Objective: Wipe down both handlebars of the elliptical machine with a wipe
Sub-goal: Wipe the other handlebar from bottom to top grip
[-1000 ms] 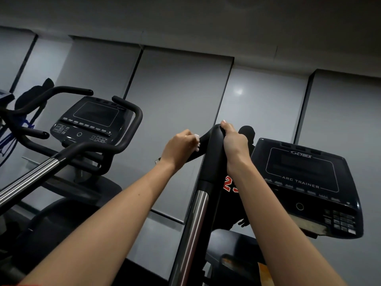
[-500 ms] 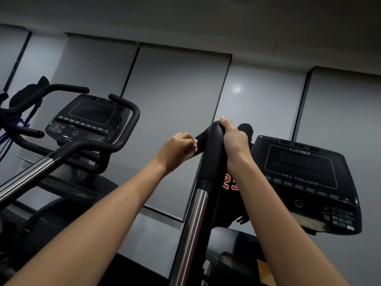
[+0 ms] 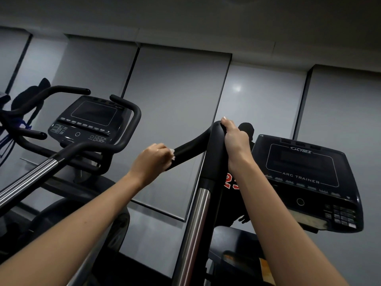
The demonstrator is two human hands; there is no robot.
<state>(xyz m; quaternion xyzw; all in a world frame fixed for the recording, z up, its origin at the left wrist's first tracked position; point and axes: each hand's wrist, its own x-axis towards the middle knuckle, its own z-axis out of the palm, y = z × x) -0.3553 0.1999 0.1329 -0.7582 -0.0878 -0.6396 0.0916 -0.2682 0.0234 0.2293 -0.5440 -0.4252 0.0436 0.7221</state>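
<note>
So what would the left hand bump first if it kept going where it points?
Probably the right hand, gripping the bend of the handlebar. The left hand, holding the wipe, points along it; depth is unclear.

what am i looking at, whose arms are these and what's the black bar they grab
The picture comes from a camera worn on a person's head, so the two arms are the wearer's own, reaching up. The black bar is a handlebar of an exercise machine whose console reads Cybex Arc Trainer. The left hand grips a white wipe around the bar's side branch; the right hand holds its top bend. A second machine stands to the left.
</note>
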